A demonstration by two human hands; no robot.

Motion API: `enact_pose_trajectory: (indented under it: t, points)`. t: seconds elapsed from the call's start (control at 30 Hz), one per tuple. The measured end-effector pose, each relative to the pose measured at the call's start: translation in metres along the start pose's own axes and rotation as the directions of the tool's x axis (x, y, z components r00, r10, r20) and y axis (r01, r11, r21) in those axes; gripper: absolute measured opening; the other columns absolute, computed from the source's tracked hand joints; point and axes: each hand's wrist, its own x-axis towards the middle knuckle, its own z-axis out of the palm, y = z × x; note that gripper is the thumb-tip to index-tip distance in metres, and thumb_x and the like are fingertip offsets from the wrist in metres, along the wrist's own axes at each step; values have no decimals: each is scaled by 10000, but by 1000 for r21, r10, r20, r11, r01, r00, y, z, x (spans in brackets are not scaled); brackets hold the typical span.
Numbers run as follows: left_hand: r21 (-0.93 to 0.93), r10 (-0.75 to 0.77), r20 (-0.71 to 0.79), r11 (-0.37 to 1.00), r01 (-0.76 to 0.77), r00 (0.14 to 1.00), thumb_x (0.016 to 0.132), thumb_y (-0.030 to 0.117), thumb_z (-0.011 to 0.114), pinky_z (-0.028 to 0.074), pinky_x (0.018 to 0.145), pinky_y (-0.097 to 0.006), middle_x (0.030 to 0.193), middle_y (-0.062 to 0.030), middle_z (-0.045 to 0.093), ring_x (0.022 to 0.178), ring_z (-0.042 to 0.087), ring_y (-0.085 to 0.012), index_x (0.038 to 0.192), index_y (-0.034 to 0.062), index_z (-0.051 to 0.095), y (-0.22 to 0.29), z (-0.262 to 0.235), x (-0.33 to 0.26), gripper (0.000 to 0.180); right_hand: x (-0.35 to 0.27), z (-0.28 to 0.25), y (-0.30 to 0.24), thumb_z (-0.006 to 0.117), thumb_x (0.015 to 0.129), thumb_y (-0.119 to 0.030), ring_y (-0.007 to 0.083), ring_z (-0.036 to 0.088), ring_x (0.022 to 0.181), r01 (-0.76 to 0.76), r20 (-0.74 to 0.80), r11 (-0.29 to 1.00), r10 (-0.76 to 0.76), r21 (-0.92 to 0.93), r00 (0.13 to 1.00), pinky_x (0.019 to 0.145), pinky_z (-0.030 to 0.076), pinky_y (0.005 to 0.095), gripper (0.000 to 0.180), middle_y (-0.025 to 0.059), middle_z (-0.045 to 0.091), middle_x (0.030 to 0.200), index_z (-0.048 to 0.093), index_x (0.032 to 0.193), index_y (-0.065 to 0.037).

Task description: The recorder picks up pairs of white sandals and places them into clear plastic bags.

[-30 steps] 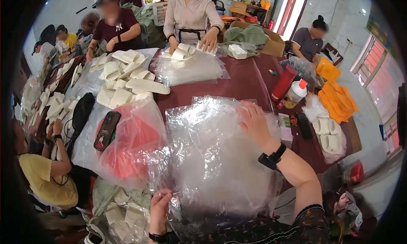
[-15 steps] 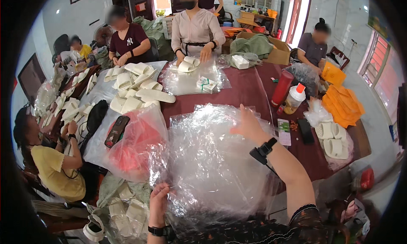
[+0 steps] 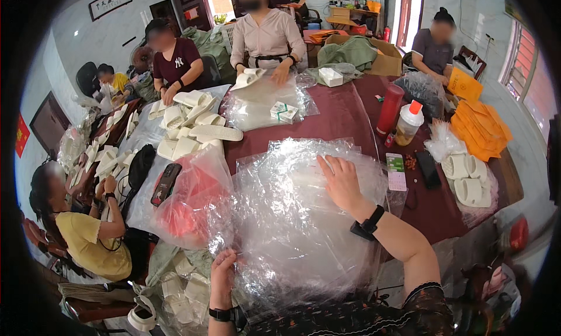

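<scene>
At work on the stack of clear bags (image 3: 298,219)

The stack lies right in front of me on the dark red tabletop (image 3: 263,148), so I place everything by it. Well beyond its left side is a co-worker in a yellow top (image 3: 93,242). Nearer to its left, a dark phone (image 3: 166,184) rests by a red bundle in clear plastic (image 3: 196,201); loose white slippers (image 3: 196,117) are heaped past its far-left corner.

At its near-left edge, my left hand (image 3: 222,272) has its fingers curled, seemingly pinching crinkled film. On the stack's upper right lies my right hand (image 3: 343,186), palm down, the forefinger parted from the others; how hard it presses, I cannot tell.

I judge this step to be smoothing or parting the top layer. The next move would call for one layer pinched cleanly, with the rest pinned flat, since thin film clings.

Off to its right are a red flask (image 3: 390,115) and wrapped white slippers (image 3: 467,184).
</scene>
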Motion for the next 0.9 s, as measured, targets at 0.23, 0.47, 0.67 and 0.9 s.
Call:
enact_pose_trajectory:
  t: [0.23,0.47,0.67,0.9]
  points:
    - [-27,24,11,999,-24,1000,900,4,617,525,763,-303,926,-75,686,840,659,-185,997,4,655,0,3,-3,104,-12,1,7,717,713,-115,251,519,1089,-35,158,991,14,133,987,950,367,407,465,72,561,1195,608,1164,-90]
    - [-42,5,42,999,-3,999,889,3,611,541,755,-335,959,-87,676,844,665,-223,1015,-4,636,-2,-2,-3,129,2,14,27,637,799,-131,255,569,1015,98,118,976,-122,193,985,887,416,411,151,67,628,1018,627,946,-98]
    - [-71,-1,-1,997,1,1000,896,38,636,526,710,-281,898,-43,669,790,642,-161,1025,18,644,4,3,-10,131,17,8,32,627,827,-147,315,632,871,21,307,935,-138,354,942,759,478,453,93,113,663,862,594,892,-89]
    - [3,-133,-2,991,133,991,875,91,687,519,560,-273,857,-9,640,666,612,-123,1027,68,608,20,-7,-8,173,37,28,68,669,762,-206,389,645,851,-196,367,868,17,456,930,706,501,474,232,163,673,862,616,947,-75]
